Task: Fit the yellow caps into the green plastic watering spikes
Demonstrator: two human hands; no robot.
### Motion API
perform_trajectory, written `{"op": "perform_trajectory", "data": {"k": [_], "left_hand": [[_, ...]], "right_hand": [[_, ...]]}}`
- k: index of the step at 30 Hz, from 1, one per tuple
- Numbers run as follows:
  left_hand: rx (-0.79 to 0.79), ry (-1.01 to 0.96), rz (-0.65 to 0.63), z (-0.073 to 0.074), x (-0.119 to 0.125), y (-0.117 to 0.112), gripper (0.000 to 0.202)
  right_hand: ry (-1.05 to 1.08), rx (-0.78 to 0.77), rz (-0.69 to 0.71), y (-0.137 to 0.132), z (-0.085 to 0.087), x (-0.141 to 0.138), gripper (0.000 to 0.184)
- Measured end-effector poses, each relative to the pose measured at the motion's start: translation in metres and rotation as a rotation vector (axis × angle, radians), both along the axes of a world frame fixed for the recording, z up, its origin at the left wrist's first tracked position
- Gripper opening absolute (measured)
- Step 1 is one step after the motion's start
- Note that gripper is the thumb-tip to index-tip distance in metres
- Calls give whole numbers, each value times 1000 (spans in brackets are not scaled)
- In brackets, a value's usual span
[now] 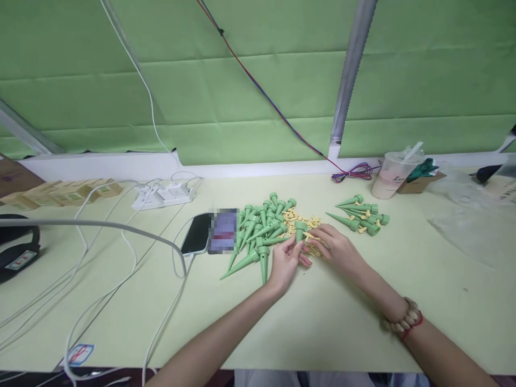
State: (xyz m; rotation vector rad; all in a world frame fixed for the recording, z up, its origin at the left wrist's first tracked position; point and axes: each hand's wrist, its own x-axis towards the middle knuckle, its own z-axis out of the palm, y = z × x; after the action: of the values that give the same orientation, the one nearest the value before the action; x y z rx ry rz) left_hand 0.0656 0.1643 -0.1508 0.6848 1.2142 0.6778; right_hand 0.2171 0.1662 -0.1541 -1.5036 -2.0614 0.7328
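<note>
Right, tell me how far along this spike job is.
Done: a small group of spikes at the right carries yellow pieces. In hand: the left hand holds one green spike, the right hand rests on the loose yellow pieces. Left: the big pile of bare spikes, much larger than the done group.

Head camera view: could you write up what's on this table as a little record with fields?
left hand: grips a green cone
right hand: palm down, fingers on the yellow pieces
left of the hands: big cone pile, phone, power strip
right of the hands: small cone group, plastic cup
surface: pale table
</note>
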Motion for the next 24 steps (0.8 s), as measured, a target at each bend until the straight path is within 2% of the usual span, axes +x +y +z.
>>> {"op": "perform_trajectory", "data": {"k": [4, 7, 9, 12, 15, 17, 19, 22, 24], "left_hand": [[12, 61, -29, 3, 1, -7, 36], [58, 98, -80, 5, 2, -11, 33], [109, 133, -132, 5, 2, -12, 29], [238, 212, -208, 4, -1, -12, 25], [322, 248, -230, 3, -4, -11, 22], [316, 217, -228, 3, -3, -10, 21], [266, 164, -209, 4, -1, -8, 21], [153, 104, -107, 7, 3, -4, 24], [99, 92, -39, 10, 3, -1, 27]], "right_hand": [[-116, 97, 19, -1, -1, -4, 31], [-65, 28, -89, -5, 3, -12, 37], [57, -119, -187, -7, 6, -17, 43], [363, -496, -321, -8, 9, -21, 52], [707, -879, -343, -5, 8, -23, 57], [799, -961, -326, -3, 8, -22, 58], [708, -865, -325, -1, 10, -20, 58], [382, -549, -266, 1, 15, -13, 55], [199, -352, -190, 3, 16, -7, 42]]}}
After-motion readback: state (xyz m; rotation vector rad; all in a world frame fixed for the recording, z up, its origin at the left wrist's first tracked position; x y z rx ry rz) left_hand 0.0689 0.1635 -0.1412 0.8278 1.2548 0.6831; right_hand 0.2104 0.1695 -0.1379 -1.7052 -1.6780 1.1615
